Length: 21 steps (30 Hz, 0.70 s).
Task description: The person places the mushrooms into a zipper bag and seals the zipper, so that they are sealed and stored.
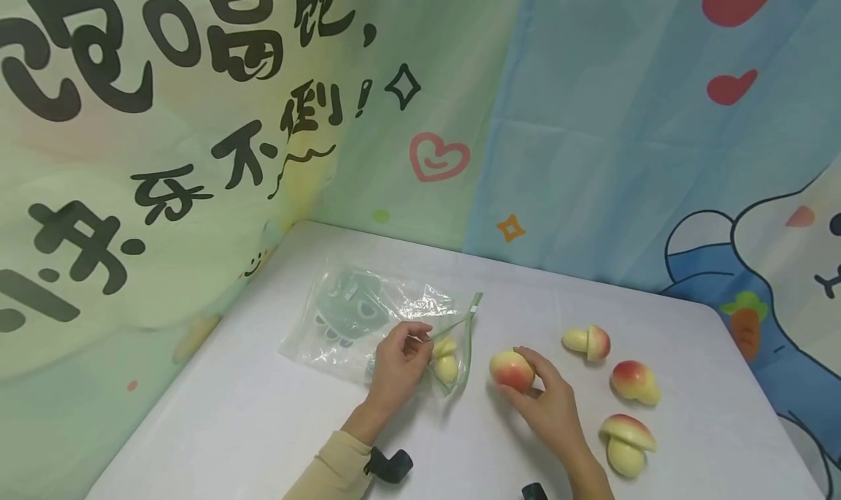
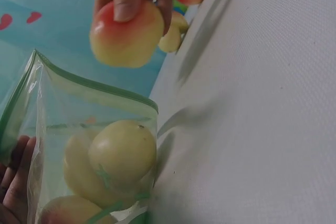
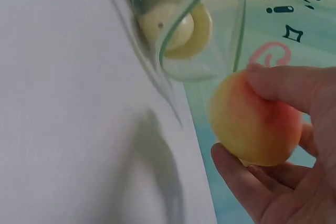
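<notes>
My right hand (image 1: 548, 405) grips a toy mushroom (image 1: 511, 372) by its rounded red-and-yellow cap, thumb on one side and fingers on the other. It is held just right of the mouth of a clear zip bag (image 1: 348, 306), apart from it. My left hand (image 1: 399, 361) pinches the bag's edge near its green zip strip (image 1: 469, 347), and the mouth gapes toward the right hand. Inside the bag lie pale yellow toy mushrooms (image 2: 123, 153), partly hidden behind the plastic. In the right wrist view, the held mushroom (image 3: 254, 121) shows mostly its cap.
On the white table (image 1: 263, 427), right of my right hand, lie three more toy mushrooms: a small one (image 1: 588, 341), a red-capped one (image 1: 635, 382) and a broad-capped one (image 1: 627, 445). A printed cloth backdrop (image 1: 591, 157) stands behind the table.
</notes>
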Available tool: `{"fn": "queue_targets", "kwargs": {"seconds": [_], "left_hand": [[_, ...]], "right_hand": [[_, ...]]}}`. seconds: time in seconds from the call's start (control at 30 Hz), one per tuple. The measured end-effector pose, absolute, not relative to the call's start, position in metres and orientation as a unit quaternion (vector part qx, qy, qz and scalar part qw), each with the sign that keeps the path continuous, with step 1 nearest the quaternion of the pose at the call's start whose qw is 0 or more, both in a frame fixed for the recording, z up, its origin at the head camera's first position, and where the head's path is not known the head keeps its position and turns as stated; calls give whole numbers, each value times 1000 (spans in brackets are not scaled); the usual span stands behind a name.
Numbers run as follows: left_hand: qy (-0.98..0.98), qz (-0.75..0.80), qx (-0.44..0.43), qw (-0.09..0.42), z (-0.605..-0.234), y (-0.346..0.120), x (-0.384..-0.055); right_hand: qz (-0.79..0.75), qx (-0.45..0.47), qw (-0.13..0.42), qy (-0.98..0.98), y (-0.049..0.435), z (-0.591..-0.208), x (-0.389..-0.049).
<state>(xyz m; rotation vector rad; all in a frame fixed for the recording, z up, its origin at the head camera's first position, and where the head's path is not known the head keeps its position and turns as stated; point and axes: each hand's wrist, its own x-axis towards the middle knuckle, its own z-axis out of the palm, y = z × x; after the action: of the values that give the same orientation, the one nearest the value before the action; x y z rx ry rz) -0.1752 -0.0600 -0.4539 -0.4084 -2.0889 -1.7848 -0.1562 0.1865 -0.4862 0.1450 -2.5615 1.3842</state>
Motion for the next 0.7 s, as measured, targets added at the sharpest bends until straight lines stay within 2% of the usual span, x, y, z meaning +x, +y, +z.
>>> {"fn": "queue_targets", "kwargs": {"seconds": [0.23, 0.5, 0.7], "left_hand": [[-728, -646, -146, 177, -458, -60, -176], [-718, -655, -154, 179, -461, -59, -178], [-716, -657, -156, 176, -460, -59, -180]], "right_hand": [[520, 27, 91, -849, 161, -479, -167], [559, 8, 111, -822, 143, -493, -174], [558, 51, 138, -816, 134, -498, -177]]}}
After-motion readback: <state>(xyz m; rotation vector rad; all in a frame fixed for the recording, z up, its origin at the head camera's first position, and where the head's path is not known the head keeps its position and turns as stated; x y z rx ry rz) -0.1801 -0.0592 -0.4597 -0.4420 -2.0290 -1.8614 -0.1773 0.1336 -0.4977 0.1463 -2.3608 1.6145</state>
